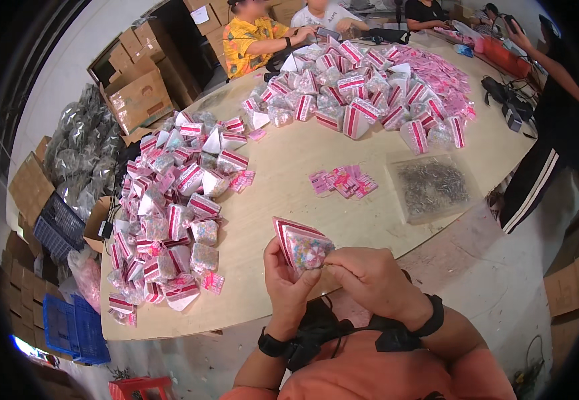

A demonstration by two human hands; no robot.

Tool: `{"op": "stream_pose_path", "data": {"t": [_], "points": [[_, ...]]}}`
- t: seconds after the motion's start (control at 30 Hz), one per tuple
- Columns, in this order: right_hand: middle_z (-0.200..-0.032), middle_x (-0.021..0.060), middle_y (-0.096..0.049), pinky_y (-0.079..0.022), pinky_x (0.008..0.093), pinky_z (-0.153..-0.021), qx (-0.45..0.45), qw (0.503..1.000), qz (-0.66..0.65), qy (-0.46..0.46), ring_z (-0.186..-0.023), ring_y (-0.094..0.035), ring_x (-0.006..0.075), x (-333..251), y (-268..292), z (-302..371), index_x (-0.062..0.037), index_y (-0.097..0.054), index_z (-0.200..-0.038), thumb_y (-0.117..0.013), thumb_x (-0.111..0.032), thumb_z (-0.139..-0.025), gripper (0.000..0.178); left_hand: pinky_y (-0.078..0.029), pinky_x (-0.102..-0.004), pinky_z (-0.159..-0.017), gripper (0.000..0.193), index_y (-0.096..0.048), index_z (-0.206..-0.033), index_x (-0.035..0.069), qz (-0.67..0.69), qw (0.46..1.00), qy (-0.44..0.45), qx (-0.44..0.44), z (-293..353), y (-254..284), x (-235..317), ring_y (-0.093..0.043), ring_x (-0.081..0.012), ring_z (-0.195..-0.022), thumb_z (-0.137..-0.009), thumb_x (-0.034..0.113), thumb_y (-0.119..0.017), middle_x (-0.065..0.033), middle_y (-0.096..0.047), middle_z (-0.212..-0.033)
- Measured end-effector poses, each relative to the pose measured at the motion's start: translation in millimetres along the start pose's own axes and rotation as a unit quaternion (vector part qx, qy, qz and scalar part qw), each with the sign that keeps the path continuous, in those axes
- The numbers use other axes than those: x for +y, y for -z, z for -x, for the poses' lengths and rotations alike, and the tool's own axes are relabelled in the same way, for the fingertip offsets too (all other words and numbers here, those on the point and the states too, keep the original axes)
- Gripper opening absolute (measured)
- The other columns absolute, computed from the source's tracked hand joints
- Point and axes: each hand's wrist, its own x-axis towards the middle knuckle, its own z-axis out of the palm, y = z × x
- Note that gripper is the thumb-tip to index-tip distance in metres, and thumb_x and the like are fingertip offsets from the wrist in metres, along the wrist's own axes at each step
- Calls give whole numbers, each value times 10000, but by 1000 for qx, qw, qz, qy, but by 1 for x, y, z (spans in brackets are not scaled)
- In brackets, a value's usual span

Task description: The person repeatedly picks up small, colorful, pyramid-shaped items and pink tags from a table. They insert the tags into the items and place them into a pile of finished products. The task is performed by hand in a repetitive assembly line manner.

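My left hand (288, 283) is closed around a small clear bag of pastel beads (308, 247) with a red-and-white patterned card along its top. The bag is tilted, held over the table's near edge. At its right corner, the fingers of my right hand (369, 280) are pinched together; whatever sits between them is hidden. Beyond the bag lies a small bunch of pink printed tags (346, 181). To the right of those tags, a clear plastic box (429, 218) holds many small metal pins or clips.
Similar filled bags are heaped along the table's left (176, 207) and far side (356, 87), with a pile of pink tags (439, 70) beside the far heap. Several people sit or stand around the table (283, 180). Cartons (139, 97) and blue crates (75, 327) stand at left.
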Motion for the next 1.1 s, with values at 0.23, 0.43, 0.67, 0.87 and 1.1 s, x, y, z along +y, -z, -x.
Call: {"op": "stream_pose_path", "data": {"t": [0.23, 0.43, 0.67, 0.87, 1.1], "points": [[-737, 143, -589, -460, 324, -563, 6, 1000, -6, 6, -648, -592, 282, 1, 2, 0, -4, -586, -856, -547, -57, -785, 96, -385, -311, -915, 737, -310, -1226, 13, -4, 1000, -6, -4, 0, 0, -1, -455, -180, -1057, -664, 149, -767, -84, -435, -1142], [-726, 144, -585, -457, 327, -555, 7, 1000, 6, 8, -641, -589, 285, 4, 3, 1, -2, -584, -845, -543, -50, -782, 89, -381, -316, -920, 741, -308, -1230, 13, -17, 1000, 0, -9, -1, -2, 0, -449, -184, -1071, -664, 152, -767, -83, -431, -1147], [-725, 148, -584, -457, 331, -552, -1, 1000, 7, 2, -637, -587, 290, 5, 4, 0, 2, -581, -834, -548, -48, -771, 87, -376, -326, -918, 766, -330, -1223, 12, -31, 999, -4, 9, -1, -4, 0, -461, -185, -1059, -641, 213, -786, -82, -460, -1135], [-732, 147, -589, -461, 332, -558, -15, 1000, 16, -4, -645, -591, 291, 5, 5, -2, 2, -582, -831, -548, -53, -772, 87, -369, -320, -930, 755, -296, -1238, 11, -42, 999, -13, -17, -3, 2, -3, -441, -187, -1079, -664, 143, -767, -84, -419, -1161], [-741, 148, -593, -465, 336, -572, -26, 999, 22, -7, -661, -594, 292, 7, 5, -2, 3, -583, -836, -548, -59, -776, 93, -366, -319, -931, 758, -295, -1240, 11, -43, 999, -6, -18, -4, 2, -4, -438, -186, -1080, -662, 138, -768, -84, -415, -1164]]}}
